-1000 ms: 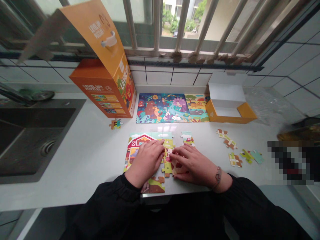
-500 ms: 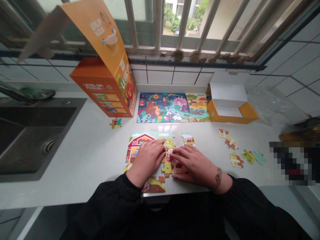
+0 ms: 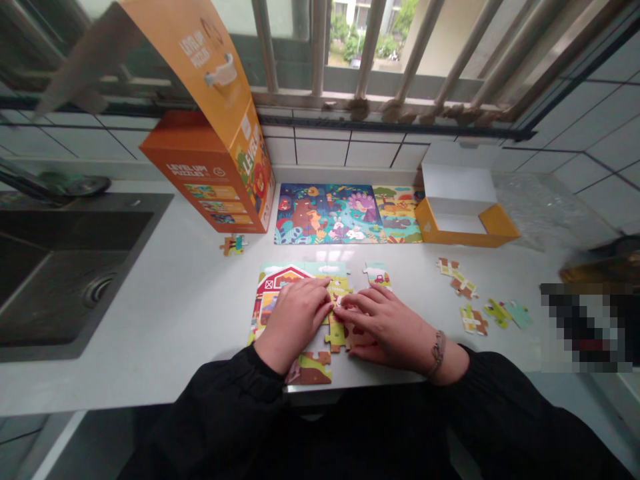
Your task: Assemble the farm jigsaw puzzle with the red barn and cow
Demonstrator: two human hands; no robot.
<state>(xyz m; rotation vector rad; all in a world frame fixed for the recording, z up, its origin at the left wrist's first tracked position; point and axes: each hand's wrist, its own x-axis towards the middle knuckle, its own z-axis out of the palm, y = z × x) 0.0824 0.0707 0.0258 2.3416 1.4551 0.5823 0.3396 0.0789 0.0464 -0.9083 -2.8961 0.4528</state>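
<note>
The left hand [image 3: 294, 319] lies flat, fingers together, pressing on the half-built red-barn cardboard jigsaw [image 3: 280, 283] on the pale bench [image 3: 175, 313]. The right hand [image 3: 383, 325], touching it fingertip to fingertip, presses flat on a pinkish jigsaw piece [image 3: 345, 330] beneath its fingers. Loose colourful pieces [image 3: 470, 319] lie well right of the right hand.

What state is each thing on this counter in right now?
Barn puzzle: partly assembled, both hands pressing on it.
Left hand: flat on puzzle.
Right hand: flat on puzzle.
Animal puzzle: finished.
Tall orange box: lid flipped open.
Small tray box: open.
Loose pieces: scattered, unjoined.
</note>
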